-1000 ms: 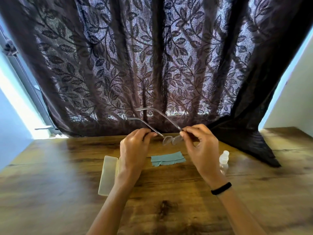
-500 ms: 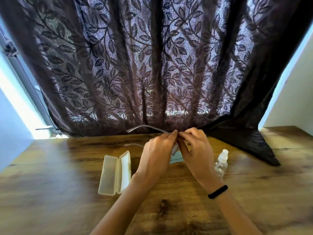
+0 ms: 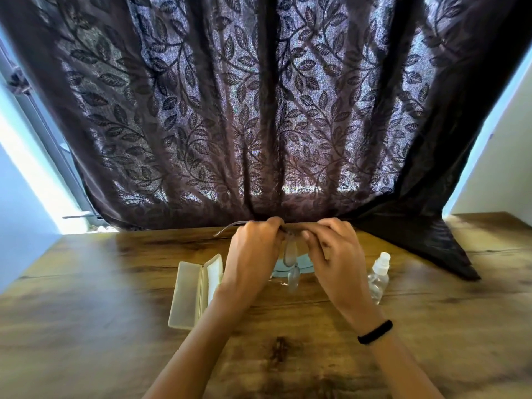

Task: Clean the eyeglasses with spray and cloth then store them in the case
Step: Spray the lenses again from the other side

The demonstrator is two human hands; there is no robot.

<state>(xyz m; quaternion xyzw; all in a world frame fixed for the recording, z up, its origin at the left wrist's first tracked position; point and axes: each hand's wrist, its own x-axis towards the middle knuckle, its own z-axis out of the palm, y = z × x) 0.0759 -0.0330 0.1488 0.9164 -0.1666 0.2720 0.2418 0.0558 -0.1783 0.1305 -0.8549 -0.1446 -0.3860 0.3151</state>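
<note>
Both hands hold the clear-framed eyeglasses (image 3: 289, 250) above the wooden table (image 3: 115, 326). My left hand (image 3: 252, 251) grips the frame from the left, and one temple arm sticks out past it to the left. My right hand (image 3: 334, 254) pinches the frame from the right. A lens hangs down between the two hands. The light blue cloth (image 3: 302, 262) lies flat on the table under the glasses, mostly hidden by my hands. An open cream case (image 3: 190, 292) lies to the left. The small clear spray bottle (image 3: 378, 275) stands to the right.
A dark leaf-patterned curtain (image 3: 259, 110) hangs along the table's far edge, and its corner drapes onto the table at the right (image 3: 431, 240). A black band (image 3: 375, 332) circles my right wrist.
The temple arms, spread wide and raised a second ago, have come in toward the frame. My left hand moved right to meet my right hand, and the glasses came lower over the cloth.
</note>
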